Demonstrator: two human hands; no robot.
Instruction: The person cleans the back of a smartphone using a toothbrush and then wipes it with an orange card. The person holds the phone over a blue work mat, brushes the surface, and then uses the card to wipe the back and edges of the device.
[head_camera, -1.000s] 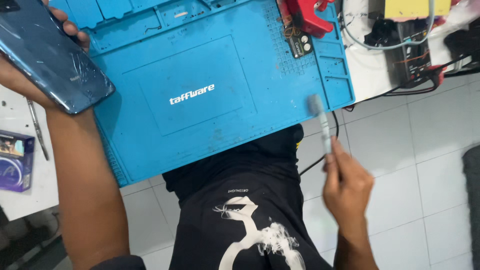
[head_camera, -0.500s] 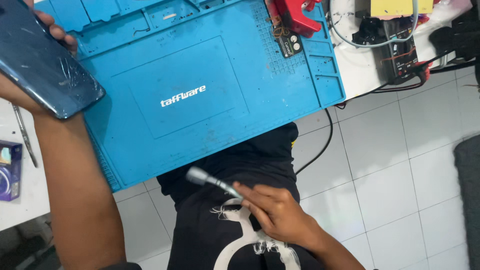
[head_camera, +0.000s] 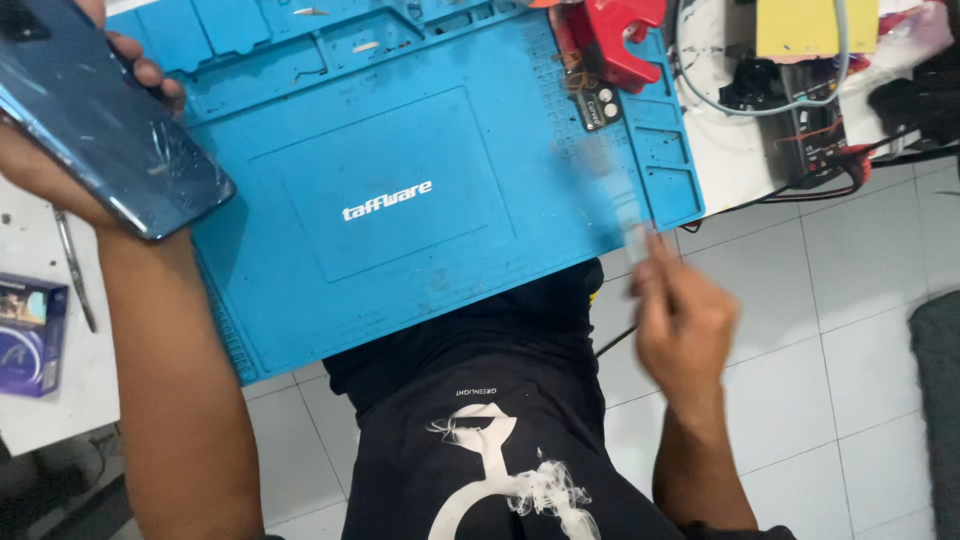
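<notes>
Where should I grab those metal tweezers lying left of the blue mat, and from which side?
Grip the tweezers around the middle of their thin arms, coming from above with fingertips. They lie flat on the white table, partly hidden under the left hand holding the phone, so only the lower stretch is free.

We're looking down at an electronics repair workshop, and the big blue silicone work mat (head_camera: 400, 190) says so first: moulded parts trays run along its far edge. Just beyond its far right corner sits a red clamp tool (head_camera: 620, 35), and right of that, a tangle of cables and wires (head_camera: 790, 110) on the white desk (head_camera: 720, 160). Left of the mat lie metal tweezers (head_camera: 75, 270). Below the mat, white floor tiles (head_camera: 850, 330).
</notes>
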